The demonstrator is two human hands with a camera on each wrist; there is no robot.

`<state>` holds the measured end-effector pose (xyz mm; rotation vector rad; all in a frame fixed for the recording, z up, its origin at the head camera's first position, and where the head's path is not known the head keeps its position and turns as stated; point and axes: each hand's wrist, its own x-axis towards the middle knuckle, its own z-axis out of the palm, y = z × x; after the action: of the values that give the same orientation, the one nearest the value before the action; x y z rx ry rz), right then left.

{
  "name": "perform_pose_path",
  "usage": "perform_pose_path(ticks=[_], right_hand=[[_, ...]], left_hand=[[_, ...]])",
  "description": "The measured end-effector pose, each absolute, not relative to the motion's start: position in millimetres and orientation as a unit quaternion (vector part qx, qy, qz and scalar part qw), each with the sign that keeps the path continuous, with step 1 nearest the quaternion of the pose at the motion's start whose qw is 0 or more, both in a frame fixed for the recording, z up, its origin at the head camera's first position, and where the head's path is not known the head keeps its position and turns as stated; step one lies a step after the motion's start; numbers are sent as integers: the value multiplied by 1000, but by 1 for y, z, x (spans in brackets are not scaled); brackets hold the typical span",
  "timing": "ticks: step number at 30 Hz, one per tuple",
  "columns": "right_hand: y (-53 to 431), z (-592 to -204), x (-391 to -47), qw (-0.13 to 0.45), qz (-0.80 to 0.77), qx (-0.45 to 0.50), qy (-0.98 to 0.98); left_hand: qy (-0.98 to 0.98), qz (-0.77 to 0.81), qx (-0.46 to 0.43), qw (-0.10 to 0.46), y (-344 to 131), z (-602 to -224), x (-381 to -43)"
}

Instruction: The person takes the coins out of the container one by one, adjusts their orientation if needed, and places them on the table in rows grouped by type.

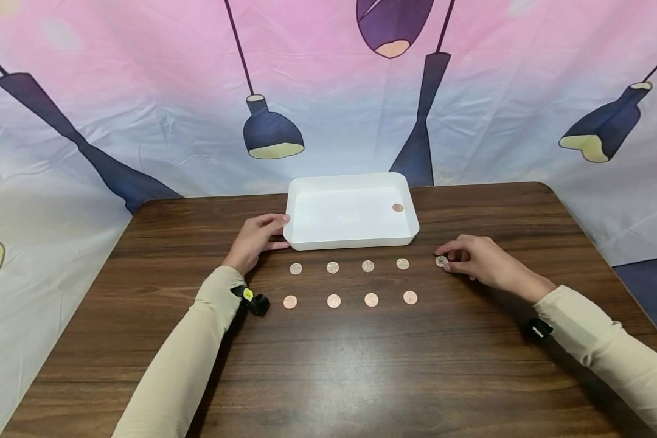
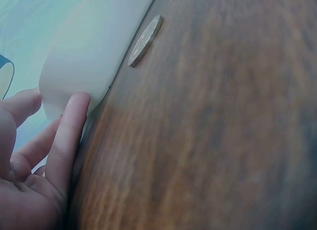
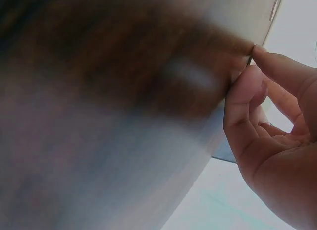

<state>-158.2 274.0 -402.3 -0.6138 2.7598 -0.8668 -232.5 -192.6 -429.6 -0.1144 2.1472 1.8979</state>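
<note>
My right hand (image 1: 479,260) pinches a silver coin (image 1: 441,261) between thumb and fingers, right of the coin rows. In the right wrist view, the fingertips (image 3: 251,76) come together at a thin dark edge. At the left end of a white rectangular tray (image 1: 350,244), my left hand (image 1: 254,240) touches the wall with extended fingers. The left wrist view has a fingertip (image 2: 79,103) against the tray's outer side. One copper-coloured coin (image 1: 397,207) lies inside the tray, toward its right end. Several silver coins (image 1: 367,266) line up just in front of the tray.
Nearer me, several copper coins (image 1: 334,301) form a second row on the brown wooden table (image 1: 328,377). A cloth backdrop (image 1: 186,121) printed with lamps hangs behind the table's far edge. Light sleeves (image 1: 175,359) cover both forearms, with a black camera (image 1: 259,304) on the left wrist.
</note>
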Motion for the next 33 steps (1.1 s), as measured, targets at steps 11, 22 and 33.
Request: perform_pose_path(ticks=[11, 22, 33], right_hand=[[263, -383, -169, 8, -277, -230, 933], [211, -359, -217, 35, -290, -204, 934], [177, -357, -246, 193, -239, -130, 943]], left_hand=[[744, 653, -39, 136, -192, -428, -232], [743, 654, -49, 136, -196, -428, -231], [738, 661, -44, 127, -192, -430, -229]])
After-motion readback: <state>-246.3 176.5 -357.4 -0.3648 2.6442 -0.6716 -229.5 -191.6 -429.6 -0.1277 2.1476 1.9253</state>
